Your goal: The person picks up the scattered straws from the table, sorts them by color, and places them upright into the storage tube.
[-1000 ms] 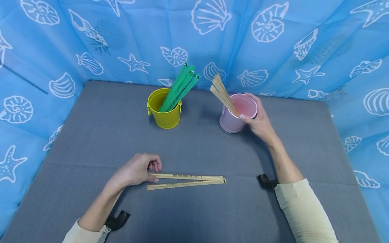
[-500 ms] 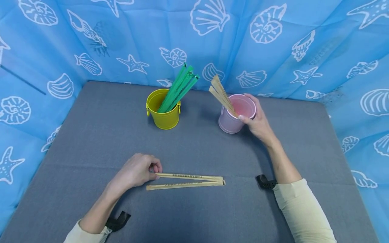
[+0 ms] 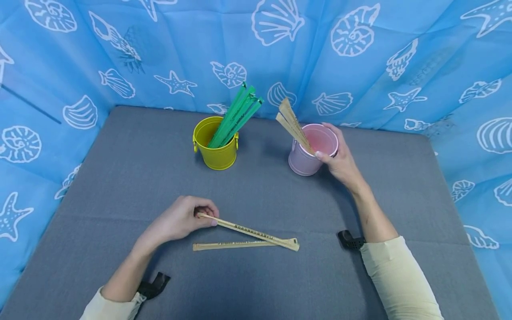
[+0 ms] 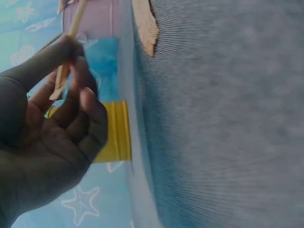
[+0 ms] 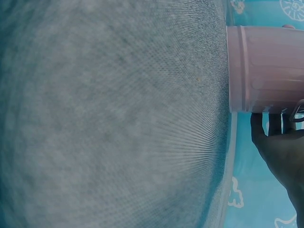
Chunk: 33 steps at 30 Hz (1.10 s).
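Grey table (image 3: pixel 120 169): pink bucket (image 3: pixel 306 162) holds tan sticks (image 3: pixel 294 126); yellow bucket (image 3: pixel 216 155), green sticks (image 3: pixel 236 116)

Head cam looks down n forward over the grey table (image 3: pixel 132 178). Left wrist cam sits close, sideways, facing far. Right wrist cam's close too, low over the cloth. All three catch the pink bucket (image 3: pixel 306 162).

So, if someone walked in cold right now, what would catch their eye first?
Probably the yellow metal bucket at the back of the grey table, with green flat sticks fanning out of it. Beside it, the right hand grips a pink metal bucket holding tan wooden sticks. Nearer, the left hand pinches one tan stick's end.
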{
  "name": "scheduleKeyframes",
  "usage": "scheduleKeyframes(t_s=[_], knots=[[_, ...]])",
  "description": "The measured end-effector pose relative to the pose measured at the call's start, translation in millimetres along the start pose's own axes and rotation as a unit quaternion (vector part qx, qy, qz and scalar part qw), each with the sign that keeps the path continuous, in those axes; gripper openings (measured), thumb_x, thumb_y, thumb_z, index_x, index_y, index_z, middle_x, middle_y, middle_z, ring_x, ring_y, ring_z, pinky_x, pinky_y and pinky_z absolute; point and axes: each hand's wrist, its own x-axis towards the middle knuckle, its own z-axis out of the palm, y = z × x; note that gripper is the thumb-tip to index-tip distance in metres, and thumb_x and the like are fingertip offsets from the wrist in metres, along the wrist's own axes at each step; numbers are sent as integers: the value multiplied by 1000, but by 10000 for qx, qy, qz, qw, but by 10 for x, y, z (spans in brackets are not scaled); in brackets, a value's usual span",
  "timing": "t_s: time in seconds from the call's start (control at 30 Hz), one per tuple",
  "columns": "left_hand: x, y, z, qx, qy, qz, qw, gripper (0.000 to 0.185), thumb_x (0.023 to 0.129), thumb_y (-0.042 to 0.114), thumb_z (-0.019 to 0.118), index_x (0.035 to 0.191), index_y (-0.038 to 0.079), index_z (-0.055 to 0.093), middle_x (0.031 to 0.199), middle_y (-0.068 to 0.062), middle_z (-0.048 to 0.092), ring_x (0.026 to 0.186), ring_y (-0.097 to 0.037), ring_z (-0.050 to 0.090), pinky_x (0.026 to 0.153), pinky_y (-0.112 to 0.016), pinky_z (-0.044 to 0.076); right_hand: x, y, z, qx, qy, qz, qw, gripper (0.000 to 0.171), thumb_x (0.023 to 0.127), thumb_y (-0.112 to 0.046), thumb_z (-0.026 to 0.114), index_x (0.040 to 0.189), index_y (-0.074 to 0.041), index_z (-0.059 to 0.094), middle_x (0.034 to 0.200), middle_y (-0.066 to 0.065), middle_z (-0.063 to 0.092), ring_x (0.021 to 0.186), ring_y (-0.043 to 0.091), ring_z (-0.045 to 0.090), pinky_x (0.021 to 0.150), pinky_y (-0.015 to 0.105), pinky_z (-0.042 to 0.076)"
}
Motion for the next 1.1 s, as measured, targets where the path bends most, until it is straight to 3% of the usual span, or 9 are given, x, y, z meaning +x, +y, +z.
scheduleKeyframes(t_s=[0.17, 0.37, 0.57, 0.77, 1.1], knots=[[51, 88, -56, -540, 251, 126, 9981, 8, 91, 17, 74, 94, 23, 70, 80, 8, 63, 65, -13, 53, 58, -27, 45, 23, 72, -10, 33, 11, -75, 10000, 75, 88, -3, 67, 153, -14, 30, 148, 19, 40, 133, 31, 40, 112, 47, 32], [129, 177, -118, -1363, 415, 187, 9896, 9, 97, 9, 64, 105, 12, 64, 89, -2, 72, 81, -23, 71, 69, -39, 56, 90, 310, -20, 85, 58, -278, 9996, 78, 87, -1, 69, 154, -16, 30, 147, 16, 42, 131, 27, 42, 109, 37, 34], [232, 283, -201, -1773, 873, 282, 9799, 14, 96, 9, 66, 110, 8, 68, 91, -9, 74, 82, -28, 73, 72, -45, 58, 83, 357, -7, 122, 109, -376, 9992, 77, 87, -4, 70, 153, -21, 34, 146, 12, 44, 129, 22, 44, 107, 34, 36], [366, 371, -282, -1918, 1204, 489, 9728, 14, 92, 10, 71, 106, 7, 69, 89, -10, 74, 80, -28, 73, 70, -43, 58, 73, 351, -17, 127, 169, -461, 9987, 76, 87, -8, 73, 151, -22, 36, 144, 13, 46, 127, 21, 45, 105, 30, 37], [574, 562, -427, -1675, 1634, 950, 9676, 13, 91, 9, 72, 103, 7, 73, 90, -7, 74, 81, -22, 73, 71, -34, 59, 98, 345, -42, 174, 171, -514, 9984, 78, 86, 0, 70, 153, -17, 33, 144, 15, 45, 128, 24, 45, 106, 32, 37]])
